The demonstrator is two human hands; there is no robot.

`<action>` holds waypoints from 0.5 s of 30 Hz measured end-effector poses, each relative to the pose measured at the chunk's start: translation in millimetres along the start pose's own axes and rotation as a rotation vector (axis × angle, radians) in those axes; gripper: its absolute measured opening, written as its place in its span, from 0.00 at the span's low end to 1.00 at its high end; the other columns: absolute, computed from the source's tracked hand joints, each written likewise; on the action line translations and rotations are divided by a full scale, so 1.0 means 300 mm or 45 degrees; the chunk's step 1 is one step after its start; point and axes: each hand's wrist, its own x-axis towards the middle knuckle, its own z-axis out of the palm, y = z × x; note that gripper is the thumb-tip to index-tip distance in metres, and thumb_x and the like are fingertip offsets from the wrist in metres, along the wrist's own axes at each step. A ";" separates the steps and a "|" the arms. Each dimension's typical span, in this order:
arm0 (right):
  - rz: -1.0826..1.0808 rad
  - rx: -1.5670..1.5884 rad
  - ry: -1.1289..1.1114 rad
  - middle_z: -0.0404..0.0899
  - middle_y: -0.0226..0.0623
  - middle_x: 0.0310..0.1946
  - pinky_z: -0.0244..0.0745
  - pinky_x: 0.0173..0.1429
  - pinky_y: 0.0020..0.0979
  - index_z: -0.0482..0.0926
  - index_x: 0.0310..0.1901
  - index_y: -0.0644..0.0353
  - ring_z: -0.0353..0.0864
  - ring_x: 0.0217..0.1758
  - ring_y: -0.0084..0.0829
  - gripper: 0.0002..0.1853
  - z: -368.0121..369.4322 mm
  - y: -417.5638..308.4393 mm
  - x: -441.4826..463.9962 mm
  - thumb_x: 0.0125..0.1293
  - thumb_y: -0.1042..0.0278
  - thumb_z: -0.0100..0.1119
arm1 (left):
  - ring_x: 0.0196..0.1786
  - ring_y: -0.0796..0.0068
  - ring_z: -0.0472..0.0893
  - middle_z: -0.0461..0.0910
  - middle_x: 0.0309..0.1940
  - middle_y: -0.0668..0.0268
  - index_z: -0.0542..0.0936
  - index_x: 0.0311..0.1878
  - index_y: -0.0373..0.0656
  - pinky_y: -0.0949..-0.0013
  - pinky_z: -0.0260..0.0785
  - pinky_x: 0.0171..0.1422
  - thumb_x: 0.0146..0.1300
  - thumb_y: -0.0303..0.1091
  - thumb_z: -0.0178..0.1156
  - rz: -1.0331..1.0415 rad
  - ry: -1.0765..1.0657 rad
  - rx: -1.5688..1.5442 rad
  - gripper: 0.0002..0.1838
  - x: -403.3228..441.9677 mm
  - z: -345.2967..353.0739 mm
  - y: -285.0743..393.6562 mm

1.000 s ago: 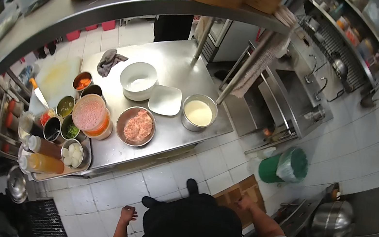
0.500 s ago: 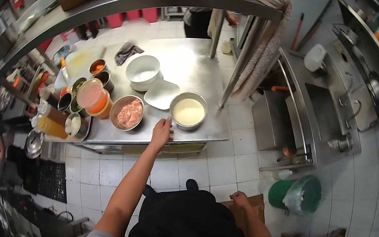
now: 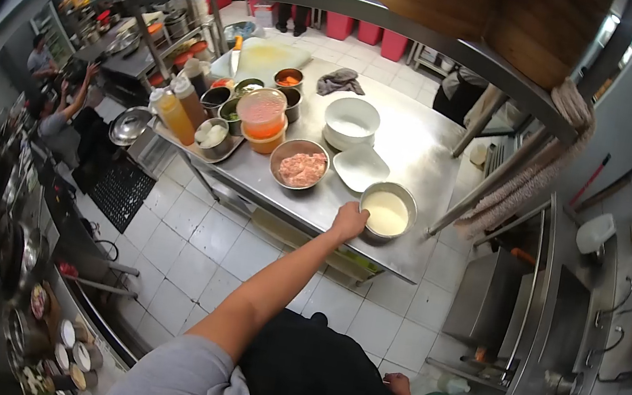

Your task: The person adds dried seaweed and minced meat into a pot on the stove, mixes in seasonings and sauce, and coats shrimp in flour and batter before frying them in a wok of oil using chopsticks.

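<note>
Pinching the pot (image 3: 391, 187) by its rim, the left hand (image 3: 349, 222) should keep the pale liquid (image 3: 388, 215) level; the right hand's (image 3: 399, 386) grip I cannot tell.

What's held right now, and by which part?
The left hand appears to grip the metal pan of pale liquid by the rim's left side; the right hand holds nothing visible.
</note>
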 end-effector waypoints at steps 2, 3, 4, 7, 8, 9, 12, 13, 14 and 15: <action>-0.139 -0.019 -0.111 0.82 0.42 0.34 0.80 0.37 0.34 0.78 0.43 0.67 0.83 0.33 0.36 0.13 -0.010 -0.003 0.023 0.62 0.68 0.55 | 0.46 0.40 0.78 0.78 0.37 0.37 0.78 0.37 0.28 0.51 0.69 0.53 0.58 0.42 0.54 0.008 0.015 0.101 0.21 -0.016 0.003 0.007; -0.144 -0.030 -0.110 0.82 0.42 0.34 0.80 0.37 0.34 0.78 0.43 0.67 0.83 0.33 0.36 0.13 -0.022 -0.009 0.043 0.62 0.68 0.55 | 0.46 0.40 0.78 0.78 0.37 0.37 0.78 0.37 0.28 0.51 0.69 0.53 0.58 0.42 0.54 0.006 0.024 0.092 0.21 -0.016 0.000 0.008; -0.083 -0.013 -0.098 0.82 0.41 0.34 0.80 0.36 0.33 0.77 0.43 0.67 0.82 0.32 0.34 0.12 -0.022 -0.052 0.032 0.63 0.68 0.54 | 0.46 0.40 0.78 0.78 0.38 0.37 0.78 0.37 0.28 0.52 0.69 0.54 0.59 0.44 0.53 -0.001 0.005 0.075 0.22 -0.024 0.000 0.009; -0.054 0.035 -0.052 0.81 0.39 0.34 0.79 0.32 0.30 0.76 0.41 0.65 0.82 0.30 0.31 0.09 -0.021 -0.143 0.041 0.65 0.68 0.52 | 0.45 0.41 0.78 0.78 0.39 0.39 0.78 0.37 0.28 0.53 0.71 0.51 0.62 0.48 0.52 -0.055 -0.108 -0.063 0.25 -0.019 0.004 -0.024; -0.085 0.049 -0.049 0.81 0.39 0.34 0.79 0.31 0.30 0.75 0.41 0.65 0.82 0.30 0.31 0.09 -0.024 -0.169 0.050 0.65 0.68 0.52 | 0.44 0.43 0.79 0.79 0.38 0.42 0.78 0.38 0.29 0.52 0.73 0.48 0.64 0.52 0.51 -0.101 -0.190 -0.172 0.27 -0.024 -0.005 -0.041; -0.076 0.050 -0.045 0.81 0.39 0.34 0.79 0.31 0.30 0.75 0.41 0.65 0.82 0.30 0.31 0.09 -0.028 -0.193 0.058 0.65 0.68 0.52 | 0.44 0.43 0.79 0.79 0.38 0.42 0.78 0.38 0.29 0.52 0.73 0.48 0.64 0.52 0.51 -0.106 -0.197 -0.173 0.27 -0.037 -0.011 -0.061; -0.158 0.139 -0.031 0.81 0.39 0.33 0.78 0.29 0.29 0.74 0.40 0.64 0.83 0.30 0.32 0.07 -0.021 -0.244 0.059 0.65 0.69 0.52 | 0.37 0.70 0.79 0.77 0.35 0.60 0.75 0.38 0.38 0.62 0.77 0.35 0.68 0.55 0.49 -0.384 -0.245 -0.672 0.25 -0.100 -0.050 -0.120; -0.180 0.120 -0.060 0.81 0.39 0.33 0.78 0.30 0.29 0.74 0.41 0.64 0.83 0.30 0.31 0.08 -0.017 -0.248 0.057 0.65 0.69 0.52 | 0.38 0.69 0.80 0.78 0.37 0.60 0.75 0.40 0.39 0.62 0.77 0.37 0.68 0.55 0.49 -0.409 -0.276 -0.749 0.24 -0.127 -0.067 -0.150; -0.205 0.105 -0.083 0.81 0.39 0.34 0.78 0.31 0.28 0.75 0.41 0.64 0.82 0.30 0.31 0.08 -0.019 -0.258 0.061 0.65 0.69 0.52 | 0.39 0.68 0.80 0.78 0.37 0.59 0.75 0.40 0.39 0.62 0.78 0.37 0.68 0.55 0.50 -0.401 -0.286 -0.742 0.24 -0.175 -0.096 -0.152; -0.211 0.092 -0.096 0.81 0.38 0.34 0.77 0.30 0.28 0.74 0.40 0.64 0.82 0.30 0.30 0.07 -0.017 -0.269 0.065 0.65 0.70 0.54 | 0.40 0.68 0.81 0.79 0.38 0.59 0.74 0.41 0.39 0.62 0.78 0.38 0.68 0.54 0.50 -0.393 -0.302 -0.732 0.23 -0.234 -0.131 -0.156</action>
